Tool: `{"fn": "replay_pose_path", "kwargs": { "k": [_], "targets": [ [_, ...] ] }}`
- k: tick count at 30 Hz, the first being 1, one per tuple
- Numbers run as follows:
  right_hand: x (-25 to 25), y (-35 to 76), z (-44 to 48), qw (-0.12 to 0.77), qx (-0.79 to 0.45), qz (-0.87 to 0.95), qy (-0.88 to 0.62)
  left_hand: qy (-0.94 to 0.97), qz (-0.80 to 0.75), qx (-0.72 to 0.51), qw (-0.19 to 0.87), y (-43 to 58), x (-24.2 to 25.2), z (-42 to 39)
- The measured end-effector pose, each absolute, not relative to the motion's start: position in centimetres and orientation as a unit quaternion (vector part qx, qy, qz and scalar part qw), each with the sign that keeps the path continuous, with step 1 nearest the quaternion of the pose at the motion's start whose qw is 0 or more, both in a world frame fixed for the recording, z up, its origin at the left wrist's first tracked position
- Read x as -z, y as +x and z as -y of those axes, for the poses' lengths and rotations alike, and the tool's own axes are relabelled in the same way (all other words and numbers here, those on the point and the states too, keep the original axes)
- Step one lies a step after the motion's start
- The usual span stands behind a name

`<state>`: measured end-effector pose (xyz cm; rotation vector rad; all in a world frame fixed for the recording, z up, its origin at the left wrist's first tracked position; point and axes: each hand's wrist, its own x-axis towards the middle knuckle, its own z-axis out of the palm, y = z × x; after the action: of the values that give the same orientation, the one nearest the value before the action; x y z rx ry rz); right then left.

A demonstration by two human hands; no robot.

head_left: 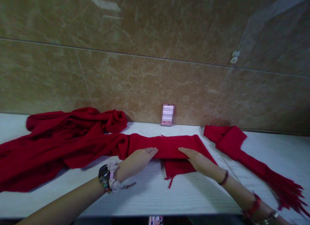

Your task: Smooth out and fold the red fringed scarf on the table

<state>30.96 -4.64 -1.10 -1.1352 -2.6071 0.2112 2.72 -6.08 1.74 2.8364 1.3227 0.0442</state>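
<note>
Both hands lie flat on a folded red scarf (169, 145) in the middle of the white worktop (150, 192).

The left hand (139, 157) and right hand (199, 163) rest palm down with fingers straight and together, pinching nothing. Each sits at the scarf's near edge, and a fringed corner pokes out between them. To the left the scarf runs into bunched red cloth (60, 141). A second scarf (238, 147) (fringe trailing toward the right edge) lies just apart on the right. Bare worktop lies open in front, and a small card (168, 115) leans against the wall (155, 73) behind.
</note>
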Motion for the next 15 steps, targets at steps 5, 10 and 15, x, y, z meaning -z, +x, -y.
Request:
{"fn": "replay_pose_path", "kwargs": {
  "k": [5, 10, 15],
  "targets": [
    [0.4, 31.6, 5.5, 0.041, -0.087, 0.939, -0.33, 0.899, -0.418, 0.103, 0.073, 2.9, -1.5, 8.2],
    [-0.2, 31.7, 5.9, 0.106, -0.162, 0.91, -0.365, 0.893, -0.445, 0.022, 0.066, 2.8, -2.7, 7.8],
    [-0.6, 32.1, 5.8, 0.14, -0.2, 0.9, -0.361, 0.9, -0.427, -0.06, 0.058, 3.1, -2.8, 8.0]
  ]
}}
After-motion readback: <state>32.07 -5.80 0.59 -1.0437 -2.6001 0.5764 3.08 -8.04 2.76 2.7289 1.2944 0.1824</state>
